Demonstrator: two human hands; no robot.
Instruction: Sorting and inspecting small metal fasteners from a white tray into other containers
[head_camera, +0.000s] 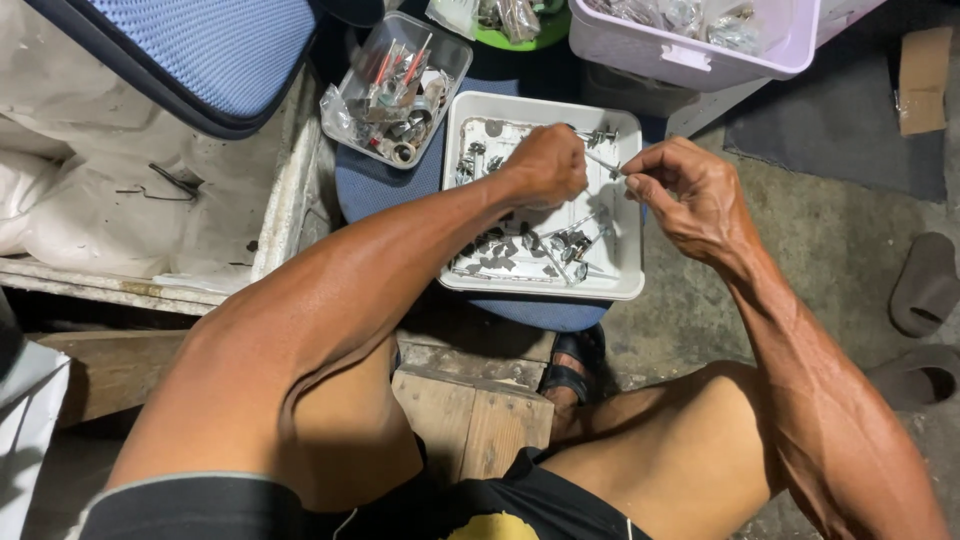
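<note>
I am seeing a white tray (628, 262) lying on a dark blue stool (375, 185), holding grey metal bits (520, 248). Left of the tray, a clear box (345, 95) is showing red-tipped pieces (412, 62). Above it, a lilac bin (690, 55) and a green dish (520, 38) are showing.

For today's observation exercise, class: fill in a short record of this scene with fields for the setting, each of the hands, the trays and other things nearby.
Setting: person seated on a low wooden seat, concrete floor
Left hand: closed on one end of a thin metal pin
Right hand: pinches the pin's other end
White tray: small metal parts, on a blue stool
Clear tray: mixed metal pieces
Nearby: lilac bin, sandals
</note>
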